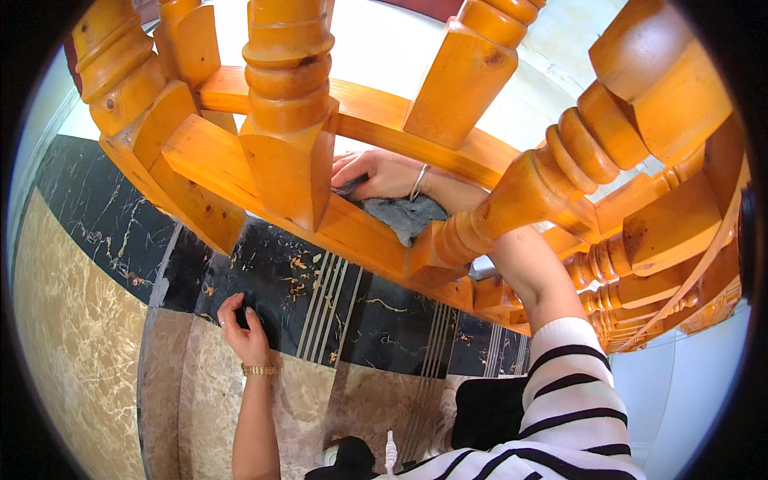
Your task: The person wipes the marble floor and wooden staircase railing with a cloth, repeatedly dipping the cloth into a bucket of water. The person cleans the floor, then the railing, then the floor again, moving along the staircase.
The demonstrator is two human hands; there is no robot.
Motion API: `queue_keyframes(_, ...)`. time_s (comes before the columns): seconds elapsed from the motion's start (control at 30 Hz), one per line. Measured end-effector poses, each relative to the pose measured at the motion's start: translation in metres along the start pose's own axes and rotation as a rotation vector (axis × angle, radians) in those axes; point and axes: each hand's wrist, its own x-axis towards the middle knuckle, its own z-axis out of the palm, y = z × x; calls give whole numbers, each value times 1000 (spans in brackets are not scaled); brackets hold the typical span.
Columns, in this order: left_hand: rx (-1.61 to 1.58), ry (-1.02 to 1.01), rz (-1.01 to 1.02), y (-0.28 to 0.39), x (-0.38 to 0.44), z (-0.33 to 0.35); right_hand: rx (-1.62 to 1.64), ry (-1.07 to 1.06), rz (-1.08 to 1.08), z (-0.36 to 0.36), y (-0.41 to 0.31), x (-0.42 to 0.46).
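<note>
My right hand (366,171) grips a dark grey cloth (408,215) between two turned wooden balusters. The arm passes through the railing, behind the thick baluster (516,192) on the right, and the fingertips are partly hidden by the baluster (288,120) on the left. Part of the cloth hangs over the lower wooden rail (360,237). Away from the railing, my left hand (245,330) hovers over the marble stairs with its fingers curved, thumb apart and nothing visible in it.
Black marble tread strips (384,300) with pale grooved lines run below the railing, bordered by brown marble (264,396). A second wooden rail (384,129) lies behind the first. More balusters (606,258) crowd the right side. My dark shoe (354,459) shows at the bottom.
</note>
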Motion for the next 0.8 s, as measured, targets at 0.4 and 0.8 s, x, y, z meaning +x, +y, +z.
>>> queue_keyframes(0.4,-109,44,3,7,0,-1,49,206,330,-7,-15,-48)
queue_keyframes(0.8,-65,28,48,-3,3,-12,-677,691,1172,4,-27,-144)
